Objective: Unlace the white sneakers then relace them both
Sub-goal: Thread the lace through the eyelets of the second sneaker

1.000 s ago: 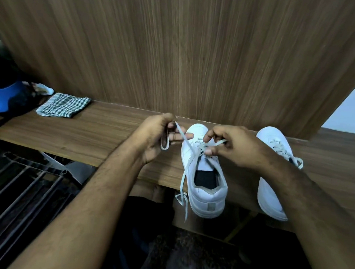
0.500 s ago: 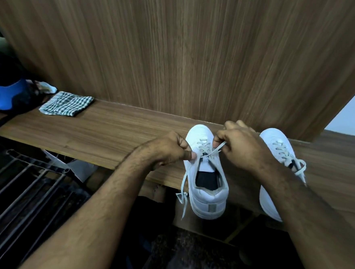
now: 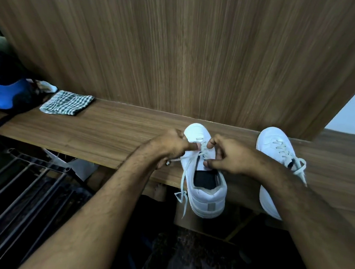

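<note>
Hands work on the near white sneaker (image 3: 203, 178), which sits on the wooden shelf (image 3: 109, 138) with its heel hanging over the front edge. The left hand (image 3: 169, 146) pinches the white lace (image 3: 187, 170) by the left eyelets. The right hand (image 3: 227, 156) curls its fingers at the tongue and seems to pinch the lace too, but I cannot tell for sure.

A hard tug could pull the sneaker off the shelf, because so much of it hangs in the air. The loose lace end dangles below the edge and could snag or tangle. A skipped eyelet would make the lacing crooked. The other white sneaker (image 3: 275, 162) sits to the right, laced, and an elbow could bump it.
</note>
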The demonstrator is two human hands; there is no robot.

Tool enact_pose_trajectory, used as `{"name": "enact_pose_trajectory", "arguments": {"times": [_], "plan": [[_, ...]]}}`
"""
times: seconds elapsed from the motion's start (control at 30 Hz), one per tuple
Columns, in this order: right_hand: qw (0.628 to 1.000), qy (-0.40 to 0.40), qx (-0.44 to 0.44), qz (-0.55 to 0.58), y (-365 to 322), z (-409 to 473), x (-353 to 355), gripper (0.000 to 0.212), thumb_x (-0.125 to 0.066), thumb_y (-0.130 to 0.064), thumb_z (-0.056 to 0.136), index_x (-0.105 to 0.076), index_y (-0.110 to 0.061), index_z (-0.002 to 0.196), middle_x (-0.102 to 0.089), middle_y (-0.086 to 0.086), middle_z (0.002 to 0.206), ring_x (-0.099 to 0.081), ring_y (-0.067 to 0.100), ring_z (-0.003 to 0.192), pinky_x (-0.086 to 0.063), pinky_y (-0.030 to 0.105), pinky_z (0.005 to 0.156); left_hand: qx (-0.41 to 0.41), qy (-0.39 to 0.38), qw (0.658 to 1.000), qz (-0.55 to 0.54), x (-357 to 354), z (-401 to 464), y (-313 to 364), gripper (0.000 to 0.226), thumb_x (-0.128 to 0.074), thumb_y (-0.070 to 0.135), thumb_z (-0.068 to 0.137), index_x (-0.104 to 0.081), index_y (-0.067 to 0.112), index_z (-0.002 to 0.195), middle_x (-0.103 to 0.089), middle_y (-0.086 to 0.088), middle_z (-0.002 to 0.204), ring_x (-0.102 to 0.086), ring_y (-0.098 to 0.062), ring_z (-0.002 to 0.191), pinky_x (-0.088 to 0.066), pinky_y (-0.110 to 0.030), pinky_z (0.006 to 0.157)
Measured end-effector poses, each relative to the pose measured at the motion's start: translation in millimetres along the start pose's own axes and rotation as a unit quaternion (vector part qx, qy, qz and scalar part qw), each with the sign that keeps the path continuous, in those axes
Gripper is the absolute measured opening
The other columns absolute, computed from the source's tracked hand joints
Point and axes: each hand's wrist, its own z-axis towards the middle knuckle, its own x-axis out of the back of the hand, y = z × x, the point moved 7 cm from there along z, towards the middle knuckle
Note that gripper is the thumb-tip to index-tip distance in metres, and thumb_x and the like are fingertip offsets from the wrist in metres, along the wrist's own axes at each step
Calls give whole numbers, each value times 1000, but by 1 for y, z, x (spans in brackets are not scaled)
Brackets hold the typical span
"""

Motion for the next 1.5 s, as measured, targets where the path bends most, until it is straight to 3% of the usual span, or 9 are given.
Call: {"name": "enact_pose_trajectory", "arguments": {"times": [0.33,0.57,0.83,0.97,1.1,1.17,1.27,1.37,1.5], "plan": [[997,-18,-41,69,-2,-5,-2,28,-66,-5,91,-50,-17,111,-59,1,68,-61,14,43,-50,29,46,41,-32,985,166,-4,6,-14,21,-59,19,95,-64,5,110,-58,-11,76,-48,-19,50,-36,-21,46],[997,-22,-36,63,-3,-4,-3,24,-64,-4,91,-53,-16,109,-60,-4,58,-61,12,41,-48,28,47,43,-71,983,163,-4,6,-19,22,-69,27,88,-64,6,96,-52,2,54,-43,-11,37,-34,-18,42],[1000,-2,4,8,-10,-7,1,16,-64,-36,98,-58,-24,107,-73,2,83,-66,9,62,-50,27,63,14,-96,979,-177,-7,-9,6,26,-61,25,100,-74,12,82,-75,-9,92,-70,-15,74,-54,-24,62],[982,123,99,107,-24,-10,24,40,-34,-45,107,-67,-28,123,-69,-20,112,-64,6,111,-45,15,91,-30,-192,941,-278,-17,-18,29,73,-26,65,102,-70,12,126,-75,-5,117,-70,-17,111,-58,-32,92],[918,149,-29,368,-17,-9,22,63,-27,-66,99,-73,-23,103,-73,-11,94,-65,8,93,-50,28,79,-72,-178,936,-294,-17,-24,39,88,-2,70,99,-46,14,150,-75,11,117,-69,1,106,-57,-19,80],[913,122,-31,387,-25,-11,17,66,-23,-64,101,-75,-22,103,-75,-13,99,-65,-3,88,-49,23,77,-94,-182,941,-268,-19,-23,41,91,0,73,96,-41,19,155,-68,6,133,-64,1,117,-54,-17,83],[913,108,13,393,-37,-11,13,53,-38,-57,102,-74,-18,102,-76,-10,106,-65,-8,87,-46,17,78,-83,-157,941,-287,-18,-23,40,89,4,68,98,-45,17,152,-74,18,110,-58,18,108,-52,-10,79],[916,112,37,383,-40,-10,12,40,-50,-49,101,-68,-16,88,-71,-7,88,-63,2,81,-44,17,74,-97,-114,936,-318,-8,-15,39,89,-5,76,96,-54,21,146,-59,-12,134,-53,-14,128,-45,-29,107],[866,126,29,484,-37,-11,20,38,-54,-48,99,-57,-22,72,-55,5,82,-50,16,79,-41,25,76,-97,-18,844,-527,24,0,28,73,-33,72,98,-68,8,103,-74,-15,101,-72,-27,94,-50,-41,95]]}}
